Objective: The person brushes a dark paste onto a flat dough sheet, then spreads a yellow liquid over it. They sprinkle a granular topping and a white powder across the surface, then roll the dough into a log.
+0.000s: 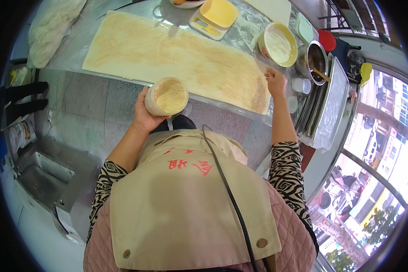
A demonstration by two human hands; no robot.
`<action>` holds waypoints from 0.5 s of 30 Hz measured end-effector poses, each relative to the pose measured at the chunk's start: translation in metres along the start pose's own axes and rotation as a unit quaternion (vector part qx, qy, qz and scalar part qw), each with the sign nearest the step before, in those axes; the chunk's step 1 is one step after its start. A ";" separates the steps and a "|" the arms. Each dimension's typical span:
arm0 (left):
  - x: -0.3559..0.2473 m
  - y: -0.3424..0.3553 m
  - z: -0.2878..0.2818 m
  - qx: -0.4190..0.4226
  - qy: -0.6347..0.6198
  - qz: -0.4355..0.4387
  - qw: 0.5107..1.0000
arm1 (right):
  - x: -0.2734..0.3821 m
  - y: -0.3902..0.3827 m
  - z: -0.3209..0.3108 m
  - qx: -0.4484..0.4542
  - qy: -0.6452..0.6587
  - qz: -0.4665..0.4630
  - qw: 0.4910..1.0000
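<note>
A: Biggest 1st?
B: Table (pixel 93 22), then long rolled dough sheet (pixel 181 59) flat on it, dusted tan. Prob. soft, tears easily; support w/ both palms underneath.
A: Tub (pixel 151 105)?
B: Held by sheet's near edge; prob. light, stiff. Grip round the wall, keep lvl: loose yellowish powder (pixel 171 96) could spill.
A: Grips now?
B: L hand (pixel 146 116) curled round tub's side. R hand (pixel 276 82) by sheet's R end, fingers bunched tog.; can't tell if pinching powder.
</note>
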State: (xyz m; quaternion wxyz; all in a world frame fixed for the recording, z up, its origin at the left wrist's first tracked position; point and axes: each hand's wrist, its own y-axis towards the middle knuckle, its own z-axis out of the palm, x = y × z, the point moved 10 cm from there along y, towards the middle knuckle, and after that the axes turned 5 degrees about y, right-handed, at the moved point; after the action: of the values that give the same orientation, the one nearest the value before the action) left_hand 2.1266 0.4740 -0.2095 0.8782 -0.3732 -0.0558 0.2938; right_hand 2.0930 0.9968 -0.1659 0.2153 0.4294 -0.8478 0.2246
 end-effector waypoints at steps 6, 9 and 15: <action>0.000 -0.017 0.002 -0.017 -0.003 0.014 1.000 | 0.031 0.010 -0.003 -0.034 -0.081 -0.075 0.993; -0.008 -0.028 -0.007 0.008 -0.023 0.030 0.999 | 0.016 0.010 -0.006 -0.042 -0.133 -0.024 0.990; -0.028 -0.047 -0.040 0.010 -0.041 0.052 0.998 | 0.054 -0.006 0.017 -0.036 -0.233 -0.090 0.968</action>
State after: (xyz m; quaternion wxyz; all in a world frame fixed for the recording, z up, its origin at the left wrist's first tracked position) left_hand 2.1388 0.4081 -0.2019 0.8626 -0.3547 -0.0691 0.3541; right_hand 2.0657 0.9493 -0.1484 0.0464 0.5363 -0.8400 0.0678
